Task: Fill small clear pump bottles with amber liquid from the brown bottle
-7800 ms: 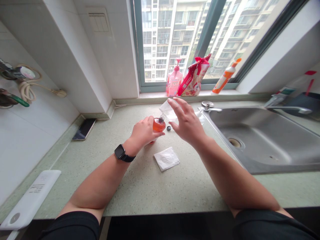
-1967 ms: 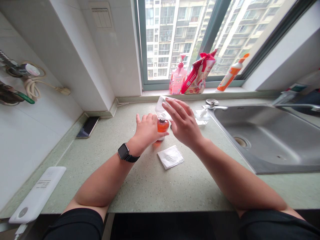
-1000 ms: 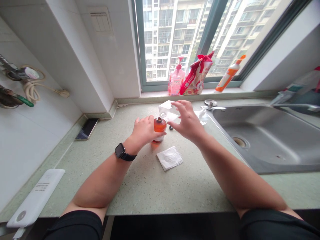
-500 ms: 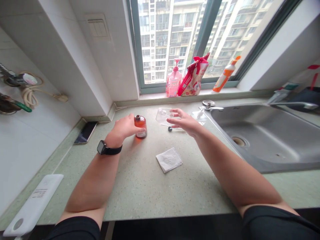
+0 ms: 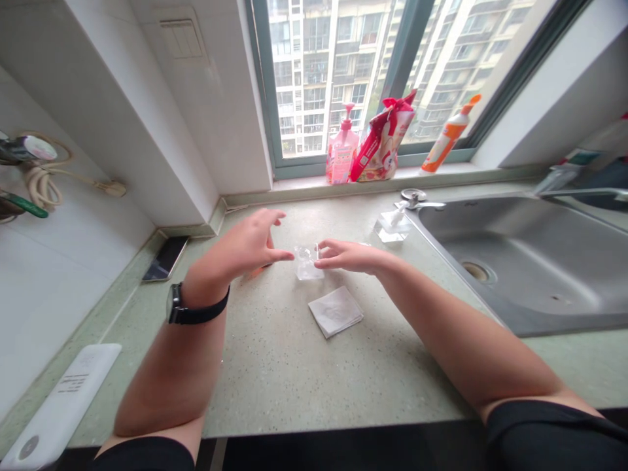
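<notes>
The small, clear, empty bottle (image 5: 308,262) stands on the green speckled bench (image 5: 304,366), pinched by the right hand (image 5: 343,255) fingertips, with the open left hand (image 5: 245,245) hovering just beside it.

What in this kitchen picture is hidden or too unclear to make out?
- Orange bottle: head view, almost wholly hidden behind the left hand; only an orange sliver shows.
- Clear bottle: see-through; whether it holds anything cannot be told. The right hand touches its edge.
- Labels on the pink pump bottle and red pouch: too small to read.
- White device: cut off by the lower left edge.
- Faucet: cut off by the right edge.
</notes>
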Available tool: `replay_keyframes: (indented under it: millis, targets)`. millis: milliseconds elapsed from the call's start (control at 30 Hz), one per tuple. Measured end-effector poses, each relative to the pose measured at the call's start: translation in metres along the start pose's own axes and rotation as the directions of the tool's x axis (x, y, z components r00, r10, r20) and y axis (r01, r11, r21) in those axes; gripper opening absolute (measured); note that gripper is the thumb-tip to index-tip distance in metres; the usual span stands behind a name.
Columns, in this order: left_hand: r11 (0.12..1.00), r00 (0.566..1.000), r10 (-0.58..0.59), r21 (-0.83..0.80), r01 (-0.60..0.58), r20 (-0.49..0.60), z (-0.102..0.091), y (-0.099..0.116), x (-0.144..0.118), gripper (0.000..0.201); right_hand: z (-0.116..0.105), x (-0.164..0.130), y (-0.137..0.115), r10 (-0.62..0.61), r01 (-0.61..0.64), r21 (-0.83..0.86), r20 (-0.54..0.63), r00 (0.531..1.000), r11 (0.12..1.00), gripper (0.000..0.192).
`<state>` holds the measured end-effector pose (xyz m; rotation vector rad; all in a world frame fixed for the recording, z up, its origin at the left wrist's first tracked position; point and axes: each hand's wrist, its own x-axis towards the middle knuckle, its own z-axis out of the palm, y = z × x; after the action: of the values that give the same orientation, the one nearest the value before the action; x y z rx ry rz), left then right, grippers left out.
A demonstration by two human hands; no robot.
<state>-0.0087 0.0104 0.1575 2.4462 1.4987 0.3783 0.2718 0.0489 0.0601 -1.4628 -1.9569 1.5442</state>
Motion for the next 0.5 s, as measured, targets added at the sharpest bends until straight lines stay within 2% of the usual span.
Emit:
replay_keyframes:
  millis: [100, 233, 367, 433, 500]
  targets:
    - [0.996, 0.993, 0.066, 0.048, -0.071, 0.096, 0.024, 0.009, 0.009, 0.082, 0.002, 0.002, 0.003, -0.007, 0.007, 0.000, 0.019, 1.000, 1.000, 0.078]
    - [0.993, 0.977, 0.026, 0.106, -0.050, 0.213, 0.047, 0.013, 0.017, 0.075, -0.011, -0.005, 0.001, -0.002, 0.002, -0.006, -0.064, 0.998, 1.000, 0.089]
    - [0.993, 0.972, 0.011, 0.114, -0.039, 0.234, 0.053, 0.015, 0.021, 0.074, -0.037, -0.022, -0.009, -0.074, 0.071, -0.021, -0.234, 0.970, 0.997, 0.066]
    - [0.991, 0.975, 0.021, 0.123, -0.049, 0.221, 0.054, 0.014, 0.022, 0.074, -0.048, -0.027, -0.011, -0.098, 0.050, -0.141, -0.355, 0.930, 0.989, 0.056]
    - [0.990, 0.977, 0.023, 0.133, -0.053, 0.213, 0.057, 0.013, 0.023, 0.070, -0.053, -0.026, -0.010, -0.093, -0.078, -0.352, -0.444, 0.891, 0.933, 0.051]
